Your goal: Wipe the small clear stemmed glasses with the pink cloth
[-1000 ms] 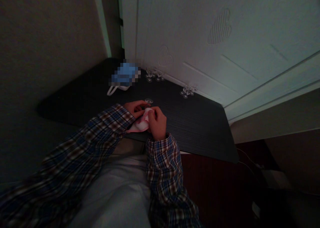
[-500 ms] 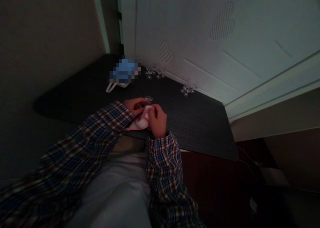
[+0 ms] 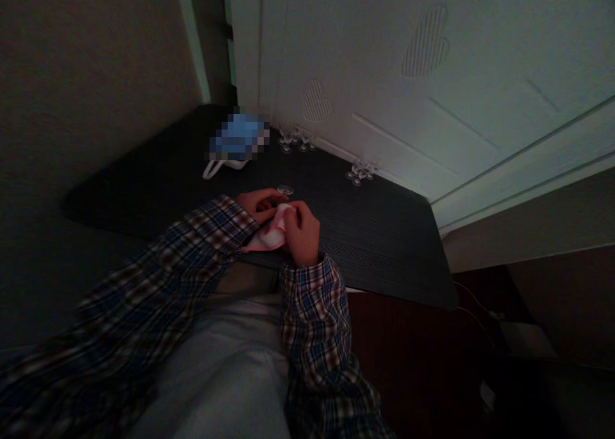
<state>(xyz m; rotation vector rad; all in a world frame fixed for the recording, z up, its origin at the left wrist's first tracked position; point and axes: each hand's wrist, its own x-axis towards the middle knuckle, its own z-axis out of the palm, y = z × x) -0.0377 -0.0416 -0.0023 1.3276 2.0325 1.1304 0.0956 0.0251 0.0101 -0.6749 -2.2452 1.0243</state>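
Note:
A pink and white cloth is bunched between my two hands at the front edge of the dark table. My right hand is closed on it, thumb and fingers pinching the upper end. With bent fingers, my left hand grips the cloth's far left side; part of that grip is hidden. Right at my left fingertips is a clear suction cup; I cannot tell whether the fingers touch it. A pale corner of the cloth hangs toward my left sleeve.
Two clusters of clear suction cups sit along the table's back edge, by a white panel with heart patterns. A blurred blue item with a white loop stands at the back left. Cables run low on the right.
Hardly anything differs. Both hands keep the same hold on the cloth, and the view has shifted very slightly.

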